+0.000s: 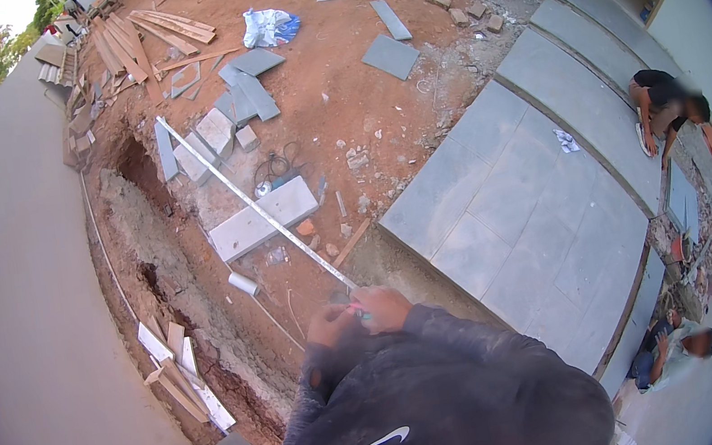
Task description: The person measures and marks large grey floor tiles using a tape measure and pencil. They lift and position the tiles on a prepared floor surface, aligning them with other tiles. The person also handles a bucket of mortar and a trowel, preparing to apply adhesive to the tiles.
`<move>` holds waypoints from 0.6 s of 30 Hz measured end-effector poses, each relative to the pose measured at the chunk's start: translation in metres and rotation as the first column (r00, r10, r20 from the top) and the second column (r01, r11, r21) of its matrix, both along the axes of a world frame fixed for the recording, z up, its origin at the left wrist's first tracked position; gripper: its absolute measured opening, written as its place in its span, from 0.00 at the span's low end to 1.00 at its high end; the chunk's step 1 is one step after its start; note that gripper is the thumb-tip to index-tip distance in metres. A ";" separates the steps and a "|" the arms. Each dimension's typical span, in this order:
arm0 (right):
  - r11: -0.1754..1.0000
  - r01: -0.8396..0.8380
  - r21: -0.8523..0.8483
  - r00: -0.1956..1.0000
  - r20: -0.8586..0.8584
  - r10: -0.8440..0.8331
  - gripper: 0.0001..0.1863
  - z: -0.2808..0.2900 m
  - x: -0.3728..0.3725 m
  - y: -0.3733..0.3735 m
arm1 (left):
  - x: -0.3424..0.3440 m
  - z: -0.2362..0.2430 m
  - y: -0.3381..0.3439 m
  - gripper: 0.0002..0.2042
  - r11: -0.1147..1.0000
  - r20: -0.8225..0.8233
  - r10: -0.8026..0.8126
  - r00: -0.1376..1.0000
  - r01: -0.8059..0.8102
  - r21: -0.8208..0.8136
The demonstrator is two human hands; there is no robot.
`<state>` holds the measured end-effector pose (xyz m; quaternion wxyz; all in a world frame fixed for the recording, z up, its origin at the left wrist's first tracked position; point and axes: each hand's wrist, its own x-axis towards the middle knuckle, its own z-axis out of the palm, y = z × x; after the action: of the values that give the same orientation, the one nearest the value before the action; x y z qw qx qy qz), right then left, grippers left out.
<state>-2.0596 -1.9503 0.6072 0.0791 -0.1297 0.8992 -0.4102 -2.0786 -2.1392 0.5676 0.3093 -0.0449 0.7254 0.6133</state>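
My left hand (330, 323) and my right hand (383, 307) meet in front of my chest, their fingers curled and pressed together. A small pink and green thing (358, 311) shows between them, mostly hidden by the fingers and too small to name. Just beyond the hands ends a long, straight, pale bar (259, 209), which stretches away to the far left over a white slab. Whether either hand touches the bar, I cannot tell. A short white pipe (243, 283) lies on the soil left of the bar.
Grey paving tiles (508, 201) form a raised platform on the right, with two people (671, 101) (674, 351) crouching beyond it. A trench (145, 179) runs along the wall (30, 296) on the left. Loose tiles (251, 91), wooden planks (127, 50) and a plastic bag (270, 28) lie farther off.
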 end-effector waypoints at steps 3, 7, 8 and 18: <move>0.997 0.069 -0.014 0.995 -0.071 -0.070 0.15 0.023 -0.065 -0.026 | -0.088 0.021 -0.028 0.14 0.989 -0.099 -0.142 0.985 0.146 0.035; 0.986 0.166 0.022 0.982 -0.092 -0.163 0.15 0.025 -0.126 -0.037 | -0.165 0.026 -0.032 0.14 0.977 -0.104 -0.211 0.972 0.212 -0.006; 0.983 0.177 0.052 0.982 -0.074 -0.173 0.16 0.022 -0.137 -0.038 | -0.175 0.026 -0.030 0.14 0.978 -0.195 -0.210 0.958 0.207 -0.036; 0.969 0.245 0.043 0.970 -0.023 -0.244 0.16 -0.024 -0.310 -0.004 | -0.347 -0.008 -0.009 0.12 0.989 0.008 -0.139 0.990 0.138 0.047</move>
<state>-2.3701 -1.9539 0.5836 0.0232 -0.0198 0.9180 -0.3953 -2.4261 -2.1486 0.5598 0.3563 0.0093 0.7105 0.6068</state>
